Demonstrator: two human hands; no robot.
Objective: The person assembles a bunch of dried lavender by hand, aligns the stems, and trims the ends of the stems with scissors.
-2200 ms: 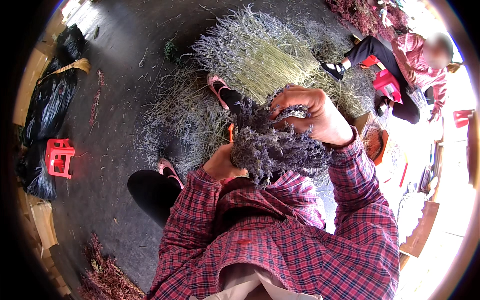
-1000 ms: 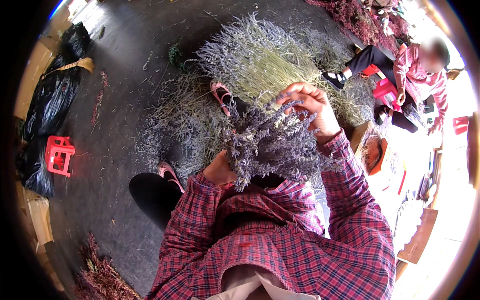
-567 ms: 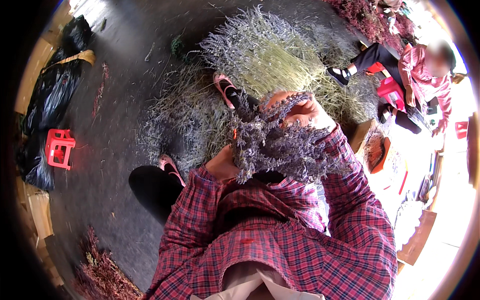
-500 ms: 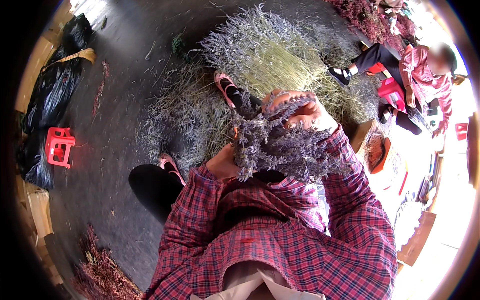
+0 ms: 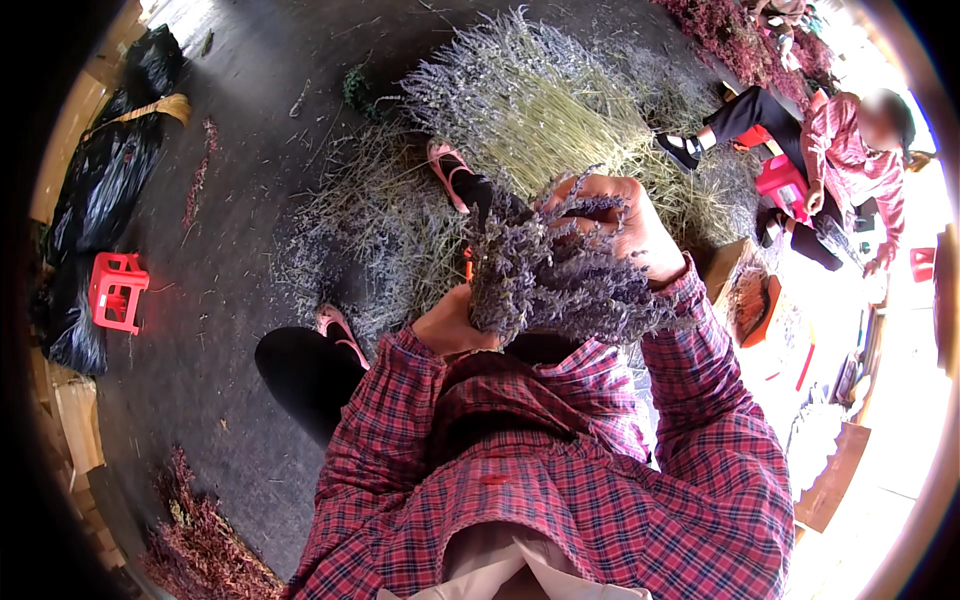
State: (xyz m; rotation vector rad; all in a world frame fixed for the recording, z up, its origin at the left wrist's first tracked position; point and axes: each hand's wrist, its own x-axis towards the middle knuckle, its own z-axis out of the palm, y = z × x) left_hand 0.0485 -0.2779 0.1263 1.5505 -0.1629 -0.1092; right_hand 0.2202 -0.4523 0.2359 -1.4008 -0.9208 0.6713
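Observation:
A bunch of dried lavender (image 5: 560, 285) is held in front of my body, its purple flower heads pointing right. My left hand (image 5: 455, 325) is closed around the bunch at its left end; the flowers hide most of its fingers. On the far side of the bunch, my right hand (image 5: 640, 228) is bent over the upper sprigs, fingers curled in a pinch on them. A bit of orange shows beside the bunch above my left hand. Beyond lies a large heap of lavender (image 5: 540, 100) with long pale green stems on the floor.
Loose lavender stems (image 5: 370, 230) lie around my feet. A red plastic stool (image 5: 118, 292) and black plastic bags (image 5: 100, 200) stand at the left. Dark red dried flowers (image 5: 205, 530) lie near left. At the right, a co-worker (image 5: 850, 150) sits near a cardboard box (image 5: 735, 265).
My right hand has shifted slightly right and its fingers have curled in more. The lavender bunch has tilted and risen a little at its right end. My left hand keeps its hold.

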